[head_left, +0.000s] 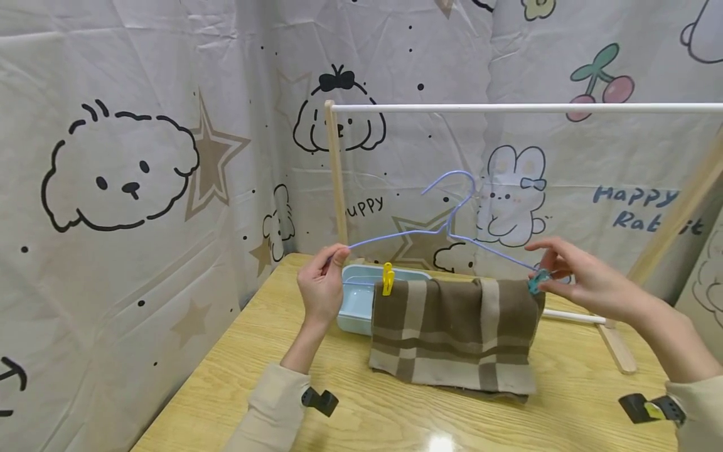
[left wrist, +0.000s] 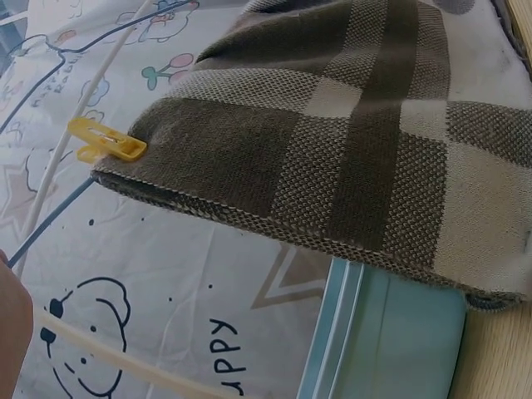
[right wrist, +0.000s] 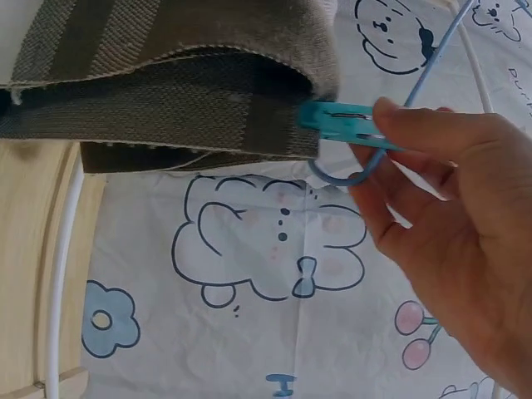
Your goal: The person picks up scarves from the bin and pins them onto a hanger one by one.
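A brown and beige checked cloth (head_left: 457, 339) hangs folded over the lower bar of a lilac wire hanger (head_left: 390, 236). My left hand (head_left: 324, 285) grips the hanger's left end, fingers curled round the wire. Near the cloth's left top corner sits a yellow clothespin (head_left: 388, 279), also seen in the left wrist view. At the right top corner, my right hand (head_left: 593, 279) pinches a teal clothespin (right wrist: 341, 123) between thumb and fingers. In the right wrist view its tip lies on the cloth edge, beside the hanger's curved end.
Behind the cloth, a light blue basin (head_left: 356, 314) stands on the wooden table (head_left: 316, 402). A rack with a white top rail (head_left: 508, 108) and wooden posts (head_left: 337, 176) rises at the back. A printed curtain (head_left: 141, 282) surrounds the table.
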`<state>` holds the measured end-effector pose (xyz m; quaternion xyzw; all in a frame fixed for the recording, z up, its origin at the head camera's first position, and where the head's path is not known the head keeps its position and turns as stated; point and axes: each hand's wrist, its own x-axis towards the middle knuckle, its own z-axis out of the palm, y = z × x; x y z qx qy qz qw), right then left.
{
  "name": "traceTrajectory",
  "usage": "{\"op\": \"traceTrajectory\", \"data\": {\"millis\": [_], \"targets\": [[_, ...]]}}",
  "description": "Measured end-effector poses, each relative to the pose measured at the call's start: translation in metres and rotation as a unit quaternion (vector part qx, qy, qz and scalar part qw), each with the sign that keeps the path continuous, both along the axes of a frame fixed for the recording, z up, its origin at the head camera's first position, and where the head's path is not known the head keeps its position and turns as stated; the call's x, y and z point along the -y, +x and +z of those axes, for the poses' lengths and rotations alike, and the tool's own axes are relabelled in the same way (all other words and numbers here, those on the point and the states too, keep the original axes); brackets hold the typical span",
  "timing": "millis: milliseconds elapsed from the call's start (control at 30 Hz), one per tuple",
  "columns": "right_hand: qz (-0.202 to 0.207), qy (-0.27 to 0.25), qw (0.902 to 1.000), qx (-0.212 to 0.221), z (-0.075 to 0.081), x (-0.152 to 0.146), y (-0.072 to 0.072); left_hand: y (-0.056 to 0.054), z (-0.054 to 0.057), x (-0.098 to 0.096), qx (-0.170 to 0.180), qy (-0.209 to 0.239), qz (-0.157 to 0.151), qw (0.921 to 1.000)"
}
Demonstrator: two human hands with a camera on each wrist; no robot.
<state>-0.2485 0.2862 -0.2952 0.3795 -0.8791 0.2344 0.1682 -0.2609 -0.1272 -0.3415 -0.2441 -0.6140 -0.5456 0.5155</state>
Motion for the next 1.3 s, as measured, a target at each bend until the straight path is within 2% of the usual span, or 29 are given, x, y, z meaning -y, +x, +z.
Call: {"op": "traceTrajectory", "data": {"millis": [300,433,567,767,833,1100,1300], "targets": [[-0.016,0.028,0.9994,0.013,0.004,0.004,0.005,0.004,0.002,-0.005,-0.011,-0.01,-0.012,0.9998],[0.002,0.025,0.9995,0.018,0.003,0.003,0.005,0.004,0.001,-0.004,-0.009,-0.015,-0.011,0.9998],[0.009,0.01,0.9999,-0.005,0.001,0.0,0.006,0.002,-0.001,-0.001,0.001,-0.023,-0.009,0.9997],[-0.032,-0.017,0.9977,-0.058,-0.002,-0.009,0.009,0.0,-0.005,0.004,0.028,0.0,-0.009,0.9996],[-0.037,-0.026,0.9971,-0.061,-0.003,-0.01,0.01,0.0,-0.005,0.004,0.037,0.008,-0.009,0.9992],[-0.065,-0.108,0.992,-0.005,-0.004,-0.008,0.011,0.001,-0.007,-0.001,0.067,0.066,-0.006,0.9955],[-0.088,-0.148,0.9797,0.103,-0.006,-0.01,0.01,0.003,-0.007,-0.009,0.075,0.072,-0.019,0.9944]]}}
